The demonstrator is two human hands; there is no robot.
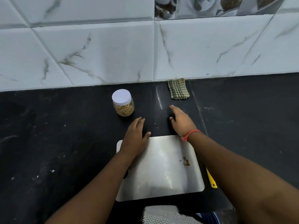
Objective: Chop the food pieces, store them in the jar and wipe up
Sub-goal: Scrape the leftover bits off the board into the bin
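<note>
The yellow-handled tool (211, 178) lies mostly hidden under the right forearm. The left forearm covers the steel cutting board's (161, 172) left edge. Small brown scraps (186, 161) on it are too tiny to identify.

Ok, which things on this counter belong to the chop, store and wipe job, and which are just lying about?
Part of the job:
jar with white lid, closed, food inside
steel chopping board, a few scraps on it
checked cloth, folded by the wall
yellow handle, likely the knife
left hand and right hand, both empty

Just there:
black counter
marble wall tiles
</note>
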